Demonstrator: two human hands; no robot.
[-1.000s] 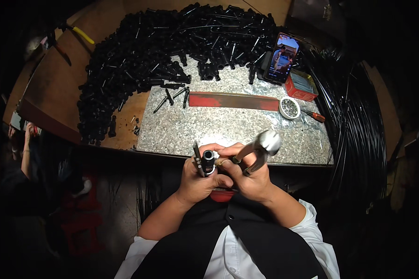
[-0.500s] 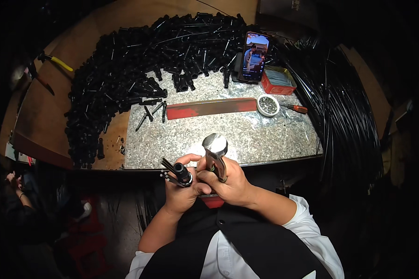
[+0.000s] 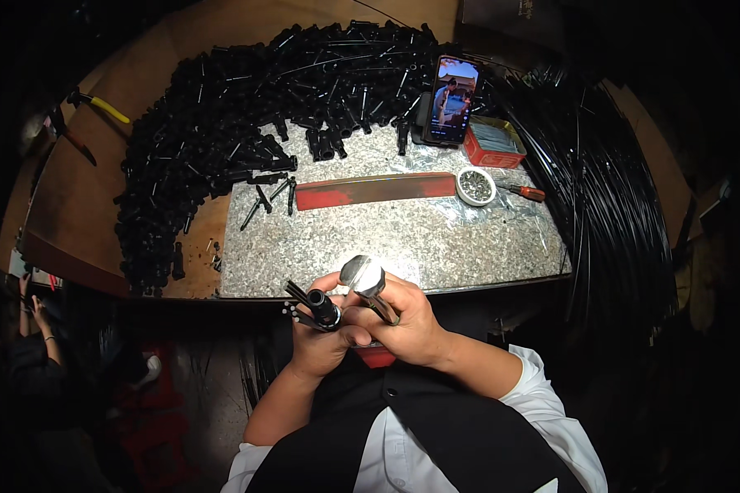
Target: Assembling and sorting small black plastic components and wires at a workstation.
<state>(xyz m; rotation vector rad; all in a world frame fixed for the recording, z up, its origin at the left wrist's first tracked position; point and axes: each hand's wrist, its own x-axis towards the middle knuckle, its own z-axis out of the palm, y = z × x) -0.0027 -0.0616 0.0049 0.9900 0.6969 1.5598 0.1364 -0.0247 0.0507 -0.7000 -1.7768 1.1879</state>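
In front of my body, my left hand [image 3: 316, 349] is closed around a black tubular part [image 3: 324, 308], its hollow end tipped up. Several thin black rods [image 3: 297, 292] stick out beside the tube. Touching it, my right hand [image 3: 419, 330] grips a pair of pliers [image 3: 363, 276] with a broad, shiny metal head. That head leans over the left fingers, and the handles run back into my right palm. What the jaws close on, if anything, is hidden. Below both hands a red piece [image 3: 376, 357] shows in part.
A large heap of black tubular parts [image 3: 222, 107] curves along the back and left. Behind the stone slab [image 3: 304, 255] stand a phone [image 3: 452, 103] and a red box [image 3: 493, 160]. A red strip [image 3: 374, 191], a bowl of small metal bits [image 3: 475, 187], a screwdriver [image 3: 528, 192] and long black rods [image 3: 608, 214] lie around.
The pliers' head has swung left and nearer to me, over my left fingers. Their handles now appear closer together. At the far left, another person's hands have moved up.
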